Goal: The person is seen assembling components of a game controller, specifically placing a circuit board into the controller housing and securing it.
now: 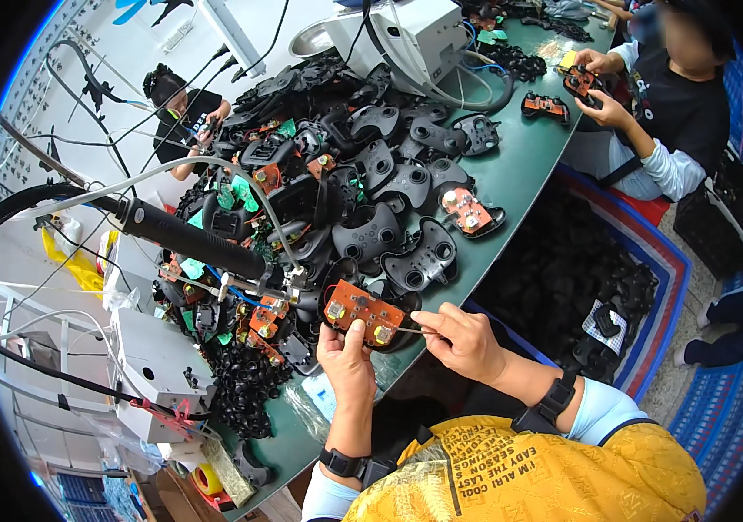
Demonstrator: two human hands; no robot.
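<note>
Hands working an orange circuit board (361, 310) over the green desk (510, 187)

Left hand (345, 358) is gripping the board's lower edge from beneath — right hand (461, 339) is pinching a thin wire (408, 329) touching the board's right end.

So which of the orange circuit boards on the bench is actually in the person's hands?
The orange board at the near table edge: the left hand grips it from below while the right hand touches a thin tool to it. The others lie untouched in controller shells.

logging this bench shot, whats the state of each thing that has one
left hand: holding the orange circuit board by its lower edge
right hand: pinching a thin wire at the board
black controller shells: open halves, piled on the green table
</note>
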